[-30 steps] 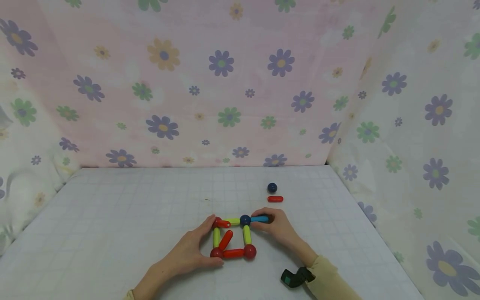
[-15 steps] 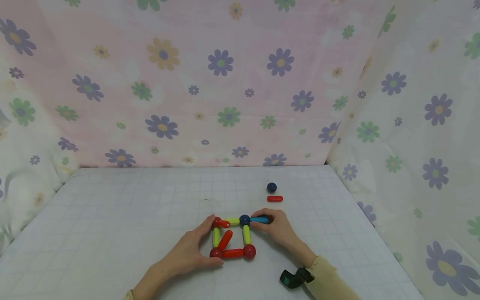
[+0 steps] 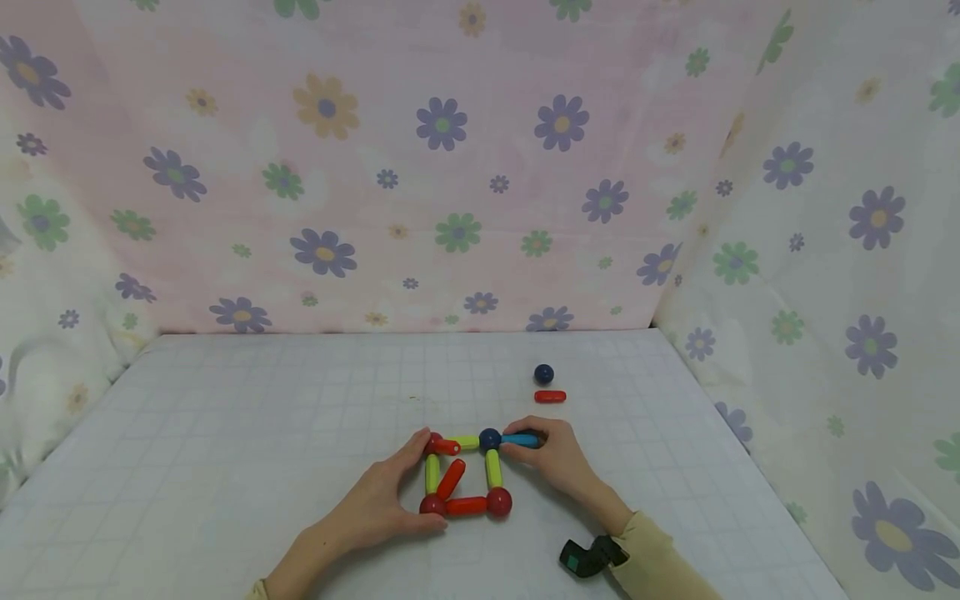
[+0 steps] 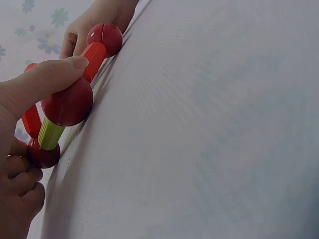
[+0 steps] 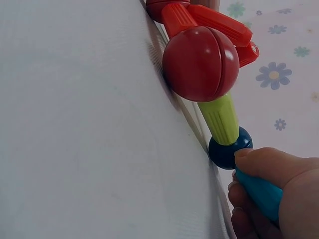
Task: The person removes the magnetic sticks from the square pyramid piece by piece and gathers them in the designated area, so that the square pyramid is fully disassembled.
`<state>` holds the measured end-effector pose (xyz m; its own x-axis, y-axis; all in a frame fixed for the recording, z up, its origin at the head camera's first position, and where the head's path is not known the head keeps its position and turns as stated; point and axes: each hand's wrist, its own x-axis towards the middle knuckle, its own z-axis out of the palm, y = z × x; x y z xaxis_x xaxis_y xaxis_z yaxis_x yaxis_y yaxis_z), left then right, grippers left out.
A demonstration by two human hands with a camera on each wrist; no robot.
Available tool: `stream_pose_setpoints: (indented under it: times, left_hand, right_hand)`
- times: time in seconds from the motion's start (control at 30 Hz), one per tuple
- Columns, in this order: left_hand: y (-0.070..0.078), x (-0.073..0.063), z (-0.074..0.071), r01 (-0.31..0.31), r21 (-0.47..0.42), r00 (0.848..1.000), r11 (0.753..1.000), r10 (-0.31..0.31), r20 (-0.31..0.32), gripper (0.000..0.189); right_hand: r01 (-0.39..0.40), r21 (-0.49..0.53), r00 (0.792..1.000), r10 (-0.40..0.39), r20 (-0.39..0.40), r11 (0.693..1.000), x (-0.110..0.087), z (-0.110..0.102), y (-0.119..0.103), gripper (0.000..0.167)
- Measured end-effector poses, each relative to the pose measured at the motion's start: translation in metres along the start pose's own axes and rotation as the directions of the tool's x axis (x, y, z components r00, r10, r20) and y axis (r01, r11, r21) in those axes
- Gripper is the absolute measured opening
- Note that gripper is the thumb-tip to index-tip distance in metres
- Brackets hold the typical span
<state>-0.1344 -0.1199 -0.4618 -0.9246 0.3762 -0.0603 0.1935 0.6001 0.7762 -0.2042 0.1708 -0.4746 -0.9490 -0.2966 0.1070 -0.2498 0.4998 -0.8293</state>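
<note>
A square of magnetic balls and sticks lies on the table, with yellow-green sticks on three sides and a red stick (image 3: 467, 506) on the near side. Three corners are red balls; the far right one is a navy ball (image 3: 490, 439). Two more red sticks (image 3: 452, 480) stand up from the left corners. My left hand (image 3: 375, 504) grips the left side, thumb at the near red ball (image 4: 70, 103), fingers at the far red ball (image 4: 44, 153). My right hand (image 3: 558, 454) pinches a blue stick (image 5: 259, 191), whose end touches the navy ball.
Beyond the right hand lie a loose navy ball (image 3: 543, 374) and a loose red stick (image 3: 551, 397). A black device (image 3: 588, 558) sits at the right wrist. Flowered cloth (image 3: 450, 167) walls the white table at the back and sides.
</note>
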Motion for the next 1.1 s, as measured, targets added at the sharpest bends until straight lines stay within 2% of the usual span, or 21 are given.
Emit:
stream_pose_setpoints:
  times: [0.27,0.43,0.93,1.1]
  left_hand:
    - [0.0,0.0,0.0,0.006,-0.002,1.0,1.0,-0.006,-0.001,0.113]
    - [0.001,0.0,0.0,0.006,-0.001,1.0,1.0,-0.006,0.005,0.112]
    - [0.001,0.001,0.0,0.009,-0.009,1.0,1.0,-0.009,0.01,0.112]
    - [0.0,0.0,0.0,0.004,-0.011,1.0,1.0,-0.003,0.007,0.112]
  right_hand:
    - [-0.024,-0.006,1.0,0.024,-0.003,1.0,0.001,-0.006,0.002,0.019]
    - [-0.052,0.051,0.999,0.052,-0.007,0.997,0.003,-0.014,0.0,0.02]
    - [-0.001,0.072,0.998,0.005,-0.06,0.997,0.005,-0.023,-0.001,0.021]
    - [-0.015,0.058,0.997,0.019,-0.078,0.998,0.006,-0.026,0.001,0.022]
